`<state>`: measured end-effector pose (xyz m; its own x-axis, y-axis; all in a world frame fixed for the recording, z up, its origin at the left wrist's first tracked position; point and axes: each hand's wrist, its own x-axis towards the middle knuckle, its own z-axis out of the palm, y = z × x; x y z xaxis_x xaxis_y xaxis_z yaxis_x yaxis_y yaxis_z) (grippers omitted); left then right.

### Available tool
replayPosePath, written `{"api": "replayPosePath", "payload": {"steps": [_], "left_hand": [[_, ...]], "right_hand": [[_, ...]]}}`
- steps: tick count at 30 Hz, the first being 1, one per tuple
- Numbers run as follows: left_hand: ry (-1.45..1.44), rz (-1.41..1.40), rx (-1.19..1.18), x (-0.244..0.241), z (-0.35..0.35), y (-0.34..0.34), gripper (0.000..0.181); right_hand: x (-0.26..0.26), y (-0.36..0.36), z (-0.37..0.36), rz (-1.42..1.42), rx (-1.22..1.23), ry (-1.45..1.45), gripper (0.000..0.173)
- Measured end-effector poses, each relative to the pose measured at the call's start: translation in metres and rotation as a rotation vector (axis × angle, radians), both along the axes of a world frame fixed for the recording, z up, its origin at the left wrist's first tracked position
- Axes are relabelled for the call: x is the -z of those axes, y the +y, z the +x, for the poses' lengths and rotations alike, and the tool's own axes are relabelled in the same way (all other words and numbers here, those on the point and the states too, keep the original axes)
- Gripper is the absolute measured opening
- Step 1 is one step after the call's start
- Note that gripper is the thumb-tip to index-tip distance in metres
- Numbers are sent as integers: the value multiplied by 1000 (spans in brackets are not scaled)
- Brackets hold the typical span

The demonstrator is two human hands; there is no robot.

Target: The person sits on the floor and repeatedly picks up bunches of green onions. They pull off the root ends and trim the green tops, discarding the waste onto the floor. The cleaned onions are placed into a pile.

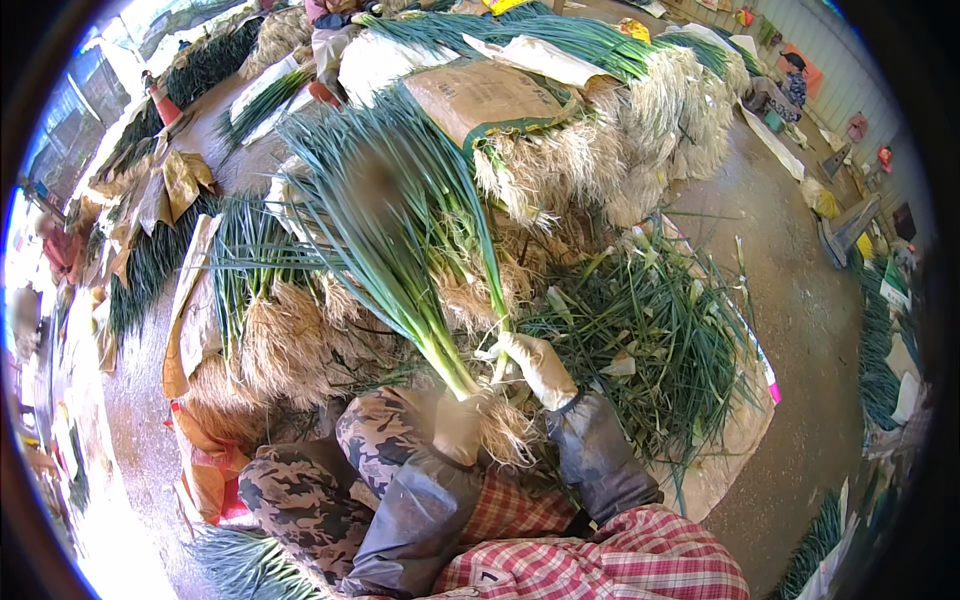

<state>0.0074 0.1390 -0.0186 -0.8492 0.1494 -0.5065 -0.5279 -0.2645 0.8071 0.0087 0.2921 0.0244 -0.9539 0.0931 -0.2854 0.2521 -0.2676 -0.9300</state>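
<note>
My left hand (456,431), in a pale glove, is closed around a bunch of green onions (442,356). Their long leaves fan away from me, and the tangled roots (510,431) hang beside the hand on the right. My right hand (536,367), also gloved, pinches the pale lower end of a single green onion stalk (498,300) just right of the bunch. Beyond my right sleeve lies a heap of loose green onion leaves (645,330) with some yellowed bits. My left hand and part of the bunch are blurred.
Rooted green onions (281,337) stand on the left beside a paper sack (187,307). Farther off, a brown sack (487,97) covers part of a large pile with pale roots (667,112). Wet floor (810,352) runs along the right. Another person (791,82) sits at the far right.
</note>
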Motion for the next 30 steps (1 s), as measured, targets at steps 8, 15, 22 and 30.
{"api": "replayPosePath", "payload": {"steps": [8, 15, 22, 30], "left_hand": [[128, -100, 21, -14, 2, -1, 10], [-201, 496, 226, -14, -5, -23, 21], [190, 1544, 425, -71, -49, -49, 33], [25, 865, 200, -53, -19, -45, 20]], "right_hand": [[-32, -12, 15, 1470, -97, 357, 24], [-75, 38, 24, 307, 671, 454, 34], [-19, 100, -15, 401, 224, 91, 40], [-5, 39, -159, 1351, -131, -279, 37]]}}
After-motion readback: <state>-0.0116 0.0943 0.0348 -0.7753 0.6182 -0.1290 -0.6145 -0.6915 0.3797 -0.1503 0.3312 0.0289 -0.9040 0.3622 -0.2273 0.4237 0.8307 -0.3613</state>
